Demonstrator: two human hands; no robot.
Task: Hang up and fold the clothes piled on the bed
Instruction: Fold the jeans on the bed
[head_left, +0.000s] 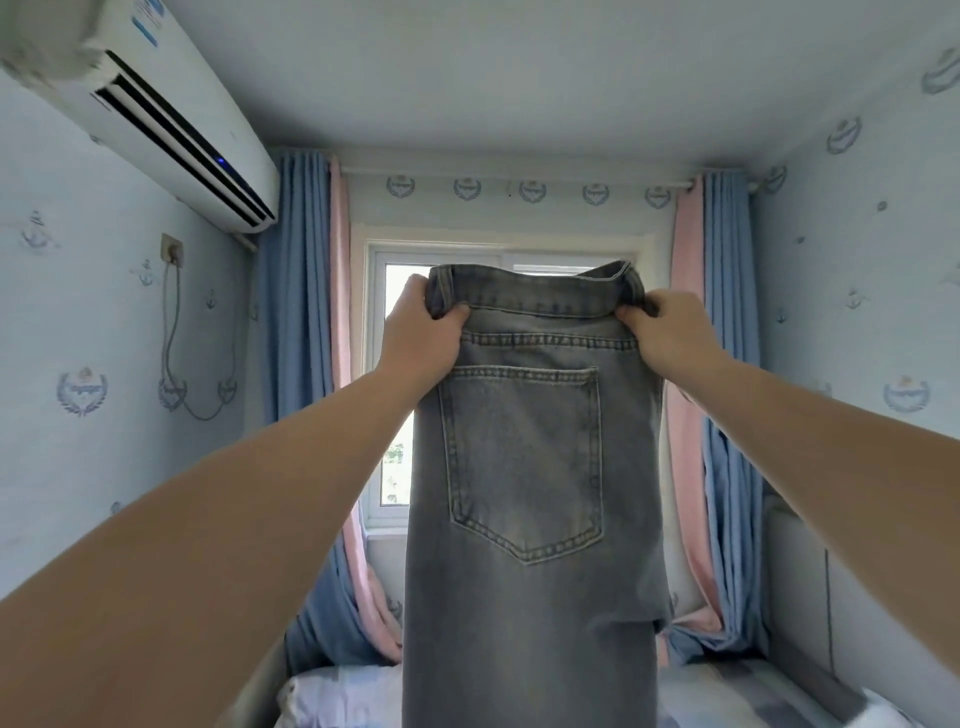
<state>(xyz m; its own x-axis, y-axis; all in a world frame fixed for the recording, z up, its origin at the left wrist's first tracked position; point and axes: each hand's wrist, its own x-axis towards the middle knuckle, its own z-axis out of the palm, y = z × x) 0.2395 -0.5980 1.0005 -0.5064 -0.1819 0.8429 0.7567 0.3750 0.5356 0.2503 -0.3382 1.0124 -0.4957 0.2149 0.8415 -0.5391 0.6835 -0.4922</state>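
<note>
Denim fills the middle of the view: one pair of faded grey-blue jeans (530, 467) hangs straight down from two raised hands, folded lengthwise so that a single back pocket (522, 457) with pale stitching faces the camera. The left hand (421, 332) grips one end of the waistband, its fingers (447, 314) curled shut over the doubled cloth; the right hand (670, 332) grips the other end the same way, fingers (631, 314) closed tight on the band. Both bare forearms reach up and forward from the lower corners. The trouser legs drop out of view at the bottom edge, in front of the bed (343, 696), which shows a pale patterned cover on either side of the denim.

Behind the jeans stands one white-framed window (387, 374), bright with daylight. Two sets of curtains flank it, each a blue panel paired with a pink one: the left set (301, 364) and the right set (727, 364), both gathered lower down. One white wall-mounted air conditioner (171, 119) sits high on the left wall, with one grey cable (171, 332) looping below a wall socket. The light blue wallpaper (78, 389) carries anchor and crest motifs; five crests line the strip above the window
</note>
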